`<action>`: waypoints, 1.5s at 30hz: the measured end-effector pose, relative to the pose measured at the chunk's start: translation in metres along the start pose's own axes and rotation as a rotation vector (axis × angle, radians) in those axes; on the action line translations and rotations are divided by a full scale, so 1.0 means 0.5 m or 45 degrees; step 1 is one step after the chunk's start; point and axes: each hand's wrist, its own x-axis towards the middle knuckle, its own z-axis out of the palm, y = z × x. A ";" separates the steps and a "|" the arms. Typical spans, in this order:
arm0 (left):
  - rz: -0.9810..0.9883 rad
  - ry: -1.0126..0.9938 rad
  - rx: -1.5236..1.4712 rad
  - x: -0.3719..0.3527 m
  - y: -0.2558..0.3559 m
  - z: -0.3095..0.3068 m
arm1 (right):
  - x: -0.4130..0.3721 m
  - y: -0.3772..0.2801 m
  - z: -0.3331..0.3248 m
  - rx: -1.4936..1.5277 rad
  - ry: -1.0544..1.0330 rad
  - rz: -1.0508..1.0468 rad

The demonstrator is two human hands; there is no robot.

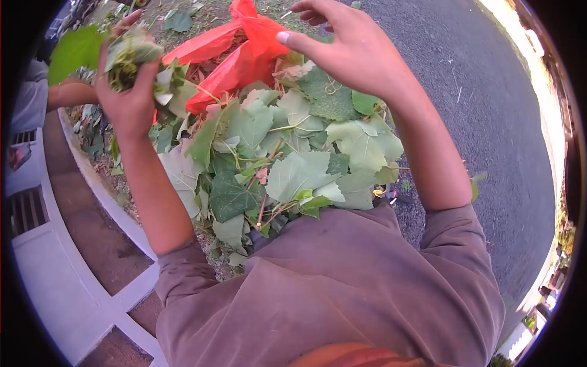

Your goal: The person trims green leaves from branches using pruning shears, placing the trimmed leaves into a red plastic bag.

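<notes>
Hands apart: left hand fisted on a clump of leaves, red plastic bag slack above the leaf heap at the chest, right hand spread loose beside it, so leaves may slide onto the asphalt.

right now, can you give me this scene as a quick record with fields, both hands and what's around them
left hand: raised, closed around a clump of leaves
right hand: open, thumb against the red plastic bag
leaf pile: broad green leaves with stems, between the arms, above the brown shirt
ground: grey asphalt on the right, pale kerb on the left
other person: an arm at the left edge
</notes>
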 end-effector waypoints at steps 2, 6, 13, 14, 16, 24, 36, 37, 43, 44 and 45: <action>0.148 -0.003 -0.023 0.030 -0.050 0.017 | 0.100 0.031 0.048 -0.103 0.011 -0.033; 0.471 0.262 0.044 0.089 -0.083 0.085 | 0.192 0.041 0.138 -0.045 -0.249 0.005; -0.106 -0.246 0.204 -0.041 -0.253 0.151 | 0.209 0.112 0.203 0.870 -0.551 0.645; -0.189 -0.310 0.349 -0.071 -0.276 0.149 | 0.194 0.098 0.203 0.863 -0.548 0.653; -0.207 -0.274 0.384 -0.119 -0.317 0.152 | 0.166 0.077 0.211 0.521 -0.690 0.422; -0.438 -0.312 0.081 -0.140 -0.375 0.091 | 0.126 0.120 0.234 -0.504 -1.091 0.115; -0.496 -0.691 0.578 -0.143 -0.334 0.113 | 0.167 0.175 0.132 0.308 -0.078 0.211; -0.570 -0.697 0.591 -0.138 -0.324 0.113 | 0.166 0.170 0.108 0.490 -0.065 0.228; -0.671 -0.713 1.031 -0.153 -0.354 0.134 | 0.083 0.133 -0.010 0.347 -0.167 0.286; -0.752 -0.709 1.046 -0.157 -0.361 0.140 | 0.069 0.108 -0.029 0.392 -0.195 0.337; -0.676 -0.623 1.080 -0.173 -0.388 0.148 | 0.049 0.095 -0.041 0.445 -0.225 0.387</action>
